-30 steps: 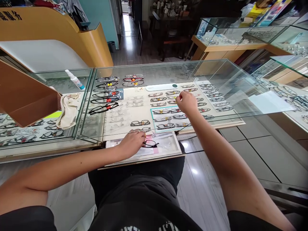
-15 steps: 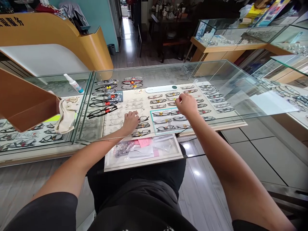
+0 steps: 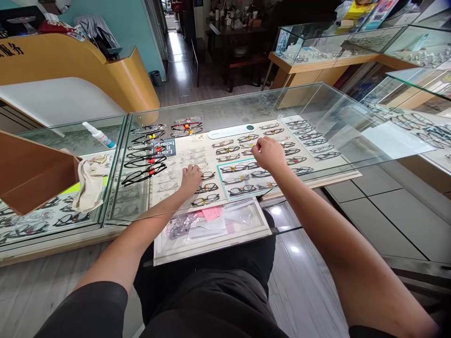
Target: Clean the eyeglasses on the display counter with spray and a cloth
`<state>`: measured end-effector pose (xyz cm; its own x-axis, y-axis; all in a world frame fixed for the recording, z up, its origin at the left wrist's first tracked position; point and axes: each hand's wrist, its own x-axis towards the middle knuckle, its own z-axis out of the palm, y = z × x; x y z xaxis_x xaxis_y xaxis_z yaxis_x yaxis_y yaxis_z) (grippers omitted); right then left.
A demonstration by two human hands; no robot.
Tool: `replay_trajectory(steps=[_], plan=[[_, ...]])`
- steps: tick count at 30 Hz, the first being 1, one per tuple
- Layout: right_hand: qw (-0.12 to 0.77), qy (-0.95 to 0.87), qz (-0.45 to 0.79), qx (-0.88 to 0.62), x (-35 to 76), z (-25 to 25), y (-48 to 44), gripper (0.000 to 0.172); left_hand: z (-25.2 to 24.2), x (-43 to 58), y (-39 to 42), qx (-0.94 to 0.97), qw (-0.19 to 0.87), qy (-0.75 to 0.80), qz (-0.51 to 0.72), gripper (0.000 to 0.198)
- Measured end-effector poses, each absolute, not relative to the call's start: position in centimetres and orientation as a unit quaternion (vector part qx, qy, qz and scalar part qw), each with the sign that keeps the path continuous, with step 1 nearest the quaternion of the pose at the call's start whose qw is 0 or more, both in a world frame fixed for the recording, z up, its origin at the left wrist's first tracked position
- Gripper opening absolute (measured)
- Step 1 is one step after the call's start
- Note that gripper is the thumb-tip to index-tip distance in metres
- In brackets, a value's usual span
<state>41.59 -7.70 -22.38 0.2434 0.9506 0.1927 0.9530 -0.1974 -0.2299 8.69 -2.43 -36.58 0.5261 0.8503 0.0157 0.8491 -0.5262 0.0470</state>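
We find a long, clear-glass tabletop (image 3: 239,102) beneath both hands. On the near side of the left hand, a shallow white drawer (image 3: 213,248) stands pulled out. Well to that hand's left we note a brown, straight-edged box (image 3: 35,171). The right hand (image 3: 269,154) has its fingers curled in; the left hand (image 3: 192,180) has them bent. We cannot tell whether either grips anything. Black-framed eyeglasses (image 3: 208,175) lie just right of the left hand.
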Motion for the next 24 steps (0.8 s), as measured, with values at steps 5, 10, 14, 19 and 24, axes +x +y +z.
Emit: replay_trajectory(steps=[5,10,14,19,24], plan=[[0.139,-0.61,-0.004,-0.78,41.3,-22.0,-7.9,0.022,-37.2,8.9,-1.6,0.872,0.011,0.489,0.026,0.026],[0.138,-0.609,-0.008,-0.781,41.3,-22.0,-7.8,0.022,-37.4,8.8,-1.5,0.871,0.019,0.489,0.039,0.028],[0.14,-0.61,-0.006,-0.78,41.5,-22.2,-7.8,0.023,-37.0,8.4,-0.6,0.862,0.03,0.501,0.071,0.036],[0.141,-0.612,-0.009,-0.778,41.5,-22.4,-7.8,0.024,-36.4,8.6,2.0,0.832,0.056,0.54,0.115,0.031],[0.14,-0.613,-0.008,-0.778,41.5,-22.4,-7.8,0.024,-36.8,9.4,4.2,0.828,0.075,0.545,0.109,0.029]])
